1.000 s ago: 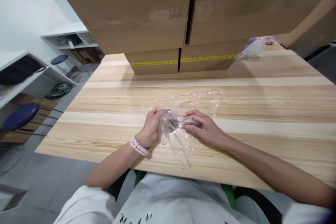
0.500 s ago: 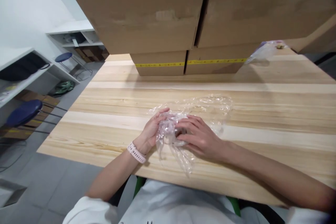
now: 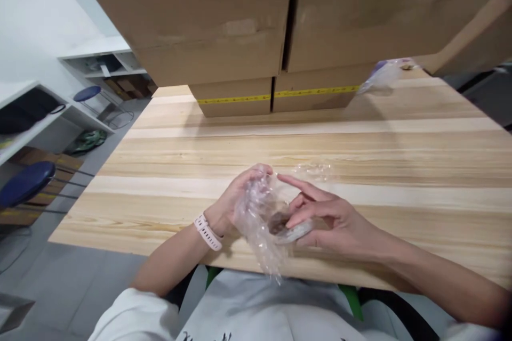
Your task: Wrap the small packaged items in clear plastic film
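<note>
Crumpled clear plastic wrap (image 3: 256, 213) is bunched in my left hand (image 3: 244, 189), whose fingers curl around it from the far side. Its loose end hangs down toward the table's front edge. My right hand (image 3: 328, 221) pinches a small rounded object (image 3: 298, 231), pale on its side and dark brown at its left end, between thumb and fingers. The index finger of that hand stretches out toward the left fingertips. The object lies close against the plastic, and its kind is not clear. More thin plastic (image 3: 316, 171) spreads behind the right hand.
Large cardboard boxes (image 3: 200, 26) stand stacked at the back of the wooden table (image 3: 160, 157), the lower ones crossed by yellow tape. A plastic bag (image 3: 382, 77) lies beside them at right. Blue stools (image 3: 28, 184) and white shelves (image 3: 18, 90) are on the left.
My right hand has moved right and toward me, and the rounded object now shows in its fingers. The plastic has gathered toward my left hand, with less spread over the table.
</note>
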{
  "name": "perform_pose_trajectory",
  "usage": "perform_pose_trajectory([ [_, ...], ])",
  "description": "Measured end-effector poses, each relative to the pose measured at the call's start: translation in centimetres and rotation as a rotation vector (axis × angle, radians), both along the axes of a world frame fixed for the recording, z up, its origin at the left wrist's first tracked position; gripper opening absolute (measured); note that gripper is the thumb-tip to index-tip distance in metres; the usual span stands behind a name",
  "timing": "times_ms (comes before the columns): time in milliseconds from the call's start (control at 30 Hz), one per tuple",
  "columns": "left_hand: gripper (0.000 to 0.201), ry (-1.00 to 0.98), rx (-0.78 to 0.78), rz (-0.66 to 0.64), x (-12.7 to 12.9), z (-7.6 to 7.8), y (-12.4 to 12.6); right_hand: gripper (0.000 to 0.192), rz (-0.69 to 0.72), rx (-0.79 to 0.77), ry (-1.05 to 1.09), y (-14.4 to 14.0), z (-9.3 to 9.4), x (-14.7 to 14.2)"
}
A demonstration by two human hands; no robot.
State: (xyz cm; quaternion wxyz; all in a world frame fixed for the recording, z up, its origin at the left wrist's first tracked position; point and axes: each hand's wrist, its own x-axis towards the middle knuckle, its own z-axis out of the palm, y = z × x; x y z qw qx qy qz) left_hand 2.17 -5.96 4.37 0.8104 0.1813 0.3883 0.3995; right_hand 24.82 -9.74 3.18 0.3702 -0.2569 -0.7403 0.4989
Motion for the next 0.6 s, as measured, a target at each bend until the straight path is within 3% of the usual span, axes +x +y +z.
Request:
perform_pose_trajectory([
  [67,0.018,0.083,0.162,-0.006,2.0,1.1,0.1,0.017,-0.017,-0.027,0.001,0.3,0.2,0.2],
  [167,0.017,0.176,0.350,0.037,4.9,2.0,1.0,0.013,-0.203,-0.024,0.002,0.7,0.2,0.7],
  [300,0.021,0.231,0.494,0.062,6.4,2.3,2.6,0.021,-0.388,-0.217,0.121,2.0,-0.7,2.3],
  [367,0.027,0.240,0.532,0.064,5.4,2.2,3.3,0.025,-0.585,-0.309,0.195,4.1,-1.4,4.6],
  [433,0.032,0.292,0.535,0.080,3.1,1.5,3.6,0.024,-0.901,-0.348,0.310,7.3,-1.8,8.0],
  [467,0.035,0.336,0.504,0.117,1.7,0.8,3.7,0.021,-1.110,-0.361,0.410,9.3,-1.8,10.0],
  [533,0.037,0.420,0.394,0.191,-1.0,-1.0,3.6,0.006,-1.311,-0.335,0.472,13.6,-1.7,14.0],
  [600,0.039,0.463,0.288,0.244,-2.9,-3.2,3.5,0.004,-1.480,-0.328,0.483,17.7,-1.7,17.4],
])
